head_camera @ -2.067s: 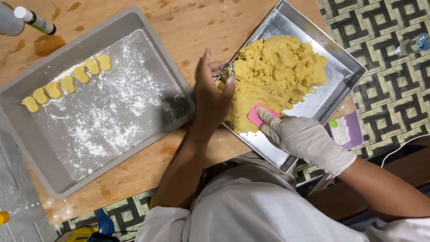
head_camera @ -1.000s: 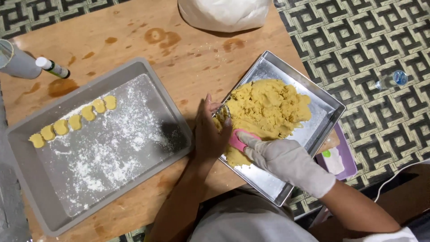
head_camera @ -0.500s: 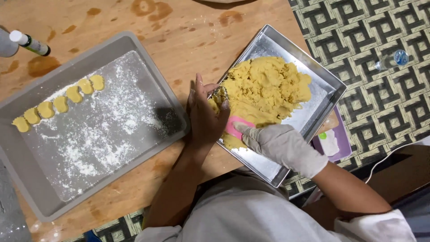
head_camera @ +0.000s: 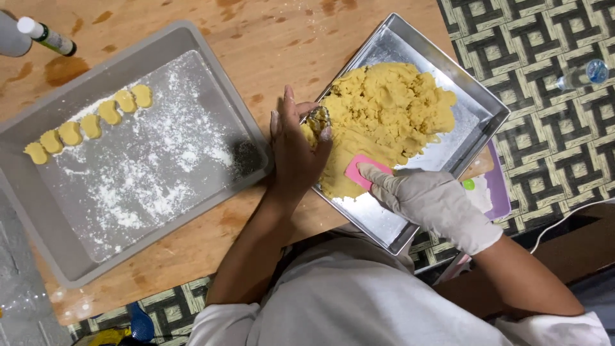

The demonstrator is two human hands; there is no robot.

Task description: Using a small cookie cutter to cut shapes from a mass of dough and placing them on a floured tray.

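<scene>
While bare metal is left along the steel tray's [head_camera: 477,122] right rim, yellow dough [head_camera: 384,112] is heaped between both hands. A small metal cutter [head_camera: 318,119] is gripped by the left hand [head_camera: 296,150]; a pink scraper [head_camera: 364,172] is pressed under the gloved right hand [head_camera: 430,200].

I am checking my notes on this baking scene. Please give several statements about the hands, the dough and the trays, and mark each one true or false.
1. The right hand wears a pale glove. True.
2. The pink scraper lies on the grey tray. False: it is pressed against the yellow dough in the metal tray.
3. The left hand is gloved. False: it is bare.
4. The shaped dough pieces lie in a row on the grey tray. True.
</scene>
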